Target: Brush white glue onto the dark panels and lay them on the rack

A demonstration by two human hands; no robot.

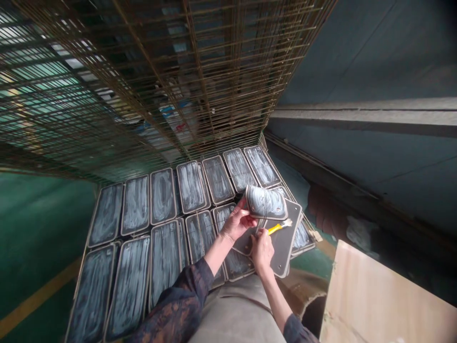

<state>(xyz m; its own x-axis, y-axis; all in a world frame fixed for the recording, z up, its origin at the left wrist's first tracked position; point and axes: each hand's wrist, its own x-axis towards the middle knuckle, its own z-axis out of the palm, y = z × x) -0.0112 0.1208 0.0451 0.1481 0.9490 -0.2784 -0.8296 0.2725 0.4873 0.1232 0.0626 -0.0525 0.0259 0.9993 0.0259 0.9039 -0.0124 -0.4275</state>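
My left hand point(237, 223) is closed on the near edge of a dark rounded panel point(266, 202), whose upper face is streaked with white and which looks bent along a line. Below it, my right hand point(263, 250) grips a paintbrush point(280, 226) with a yellow handle and pale bristles pointing right. Under the brush and right hand lies a bare dark-grey panel point(285, 247) with small holes near its corners, at an angle over the others. How it is supported is partly hidden by my hand.
Rows of white-streaked panels point(135, 264) cover a low wire rack. A brown wire grid point(171, 71) rises behind it. To the right are a wooden board point(385, 295) and a blue-grey wall point(374, 162). The green floor point(32, 224) shows at left.
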